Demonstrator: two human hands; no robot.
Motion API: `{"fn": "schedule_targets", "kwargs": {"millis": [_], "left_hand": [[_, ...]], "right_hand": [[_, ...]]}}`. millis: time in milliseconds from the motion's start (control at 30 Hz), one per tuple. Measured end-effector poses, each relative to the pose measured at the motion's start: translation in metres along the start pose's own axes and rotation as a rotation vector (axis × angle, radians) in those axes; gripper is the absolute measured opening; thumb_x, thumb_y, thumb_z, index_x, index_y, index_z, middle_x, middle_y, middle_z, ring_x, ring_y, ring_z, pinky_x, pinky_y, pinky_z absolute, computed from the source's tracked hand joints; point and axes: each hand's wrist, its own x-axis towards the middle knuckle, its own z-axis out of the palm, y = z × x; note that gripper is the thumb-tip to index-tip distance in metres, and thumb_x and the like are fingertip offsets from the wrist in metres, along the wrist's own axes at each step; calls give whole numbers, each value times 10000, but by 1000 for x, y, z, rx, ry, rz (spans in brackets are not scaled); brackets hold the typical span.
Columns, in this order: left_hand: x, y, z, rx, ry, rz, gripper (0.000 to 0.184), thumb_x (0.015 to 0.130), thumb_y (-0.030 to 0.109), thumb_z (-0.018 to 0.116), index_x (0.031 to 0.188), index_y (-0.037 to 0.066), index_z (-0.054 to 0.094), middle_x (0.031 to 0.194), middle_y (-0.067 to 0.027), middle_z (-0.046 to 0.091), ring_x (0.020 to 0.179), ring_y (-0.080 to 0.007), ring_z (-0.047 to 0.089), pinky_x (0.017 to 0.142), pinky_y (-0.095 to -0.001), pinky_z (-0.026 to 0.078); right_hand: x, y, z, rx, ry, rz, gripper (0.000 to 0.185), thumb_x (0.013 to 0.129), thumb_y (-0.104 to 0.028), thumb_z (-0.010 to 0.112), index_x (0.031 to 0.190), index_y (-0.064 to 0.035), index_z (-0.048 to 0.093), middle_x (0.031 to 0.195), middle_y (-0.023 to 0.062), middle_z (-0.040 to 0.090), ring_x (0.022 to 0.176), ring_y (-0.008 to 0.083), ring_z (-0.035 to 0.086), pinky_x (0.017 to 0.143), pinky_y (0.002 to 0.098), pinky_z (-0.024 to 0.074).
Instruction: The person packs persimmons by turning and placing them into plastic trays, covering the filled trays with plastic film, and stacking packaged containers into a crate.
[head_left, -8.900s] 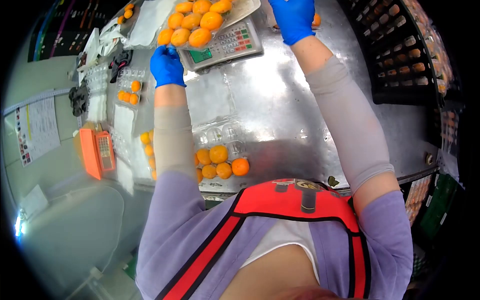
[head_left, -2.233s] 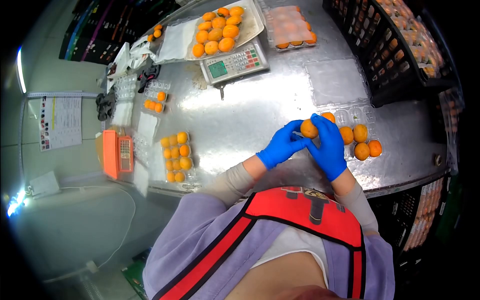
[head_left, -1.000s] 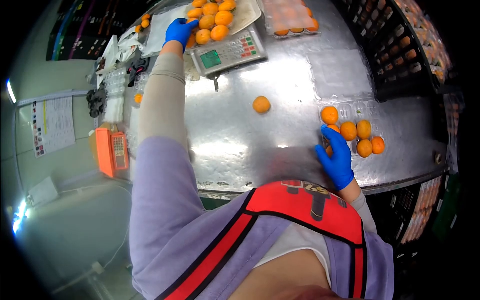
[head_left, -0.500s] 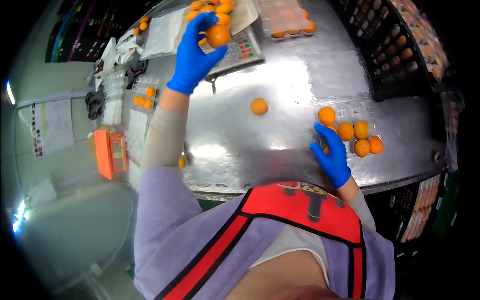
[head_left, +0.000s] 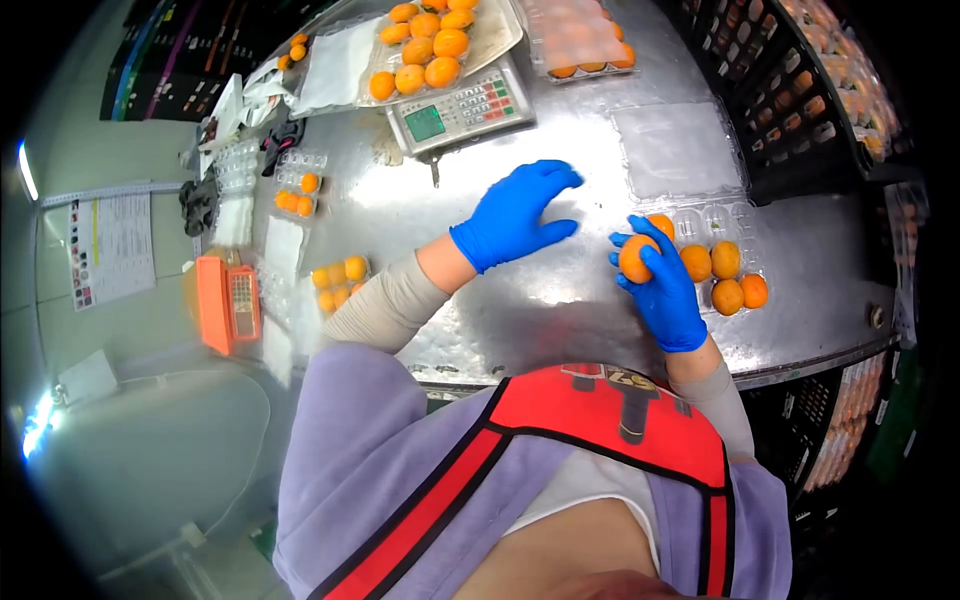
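My right hand [head_left: 662,290], in a blue glove, has its fingers curled round an orange [head_left: 637,258]. Just behind it is a clear plastic tray [head_left: 715,218] with several oranges in its right part and one at its left edge. My left hand [head_left: 515,218], also blue-gloved, hovers over the metal table [head_left: 480,320], thumb and fingers apart and pointing toward the right hand. I see nothing in its grasp, though its palm side is hidden. Farther back, a clear tray of oranges [head_left: 418,50] rests on a digital scale [head_left: 462,112].
A covered pack of oranges [head_left: 580,38] lies at the back. An empty clear lid [head_left: 680,150] adjoins the working tray. Black crates [head_left: 775,110] stand right. Small fruit packs [head_left: 340,275] and an orange device [head_left: 225,305] are on the left.
My left hand has come down from the scale toward the table's middle, leaving an orange in the tray there. The lone table orange no longer shows. My right hand now holds an orange.
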Motion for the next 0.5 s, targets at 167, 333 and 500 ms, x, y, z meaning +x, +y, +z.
{"fn": "schedule_targets", "kwargs": {"millis": [167, 333, 500], "left_hand": [[-33, -38, 38, 307, -184, -125, 463, 700, 126, 673, 1148, 108, 556, 1260, -156, 486, 1033, -344, 522, 897, -419, 442], [-33, -68, 51, 298, -156, -200, 426, 697, 115, 659, 1112, 92, 561, 1195, -171, 530, 1009, -344, 539, 893, -415, 449], [-23, -72, 24, 79, -92, -201, 432, 728, 148, 678, 1136, 81, 552, 1083, -159, 596, 1000, -311, 577, 860, -391, 474]], "right_hand": [[-16, 2, -43, -16, 145, -169, 496, 888, -195, 514, 1350, -81, 375, 1220, 125, 504, 1091, 177, 497, 863, 288, 443], [-32, -24, -79, -218, 454, -378, 535, 851, -117, 548, 1352, -77, 367, 1244, 129, 487, 1118, 202, 486, 927, 308, 421], [-38, -35, -89, -281, 553, -402, 522, 863, -216, 587, 1324, -62, 394, 1226, 129, 490, 1112, 229, 504, 910, 300, 435]]}}
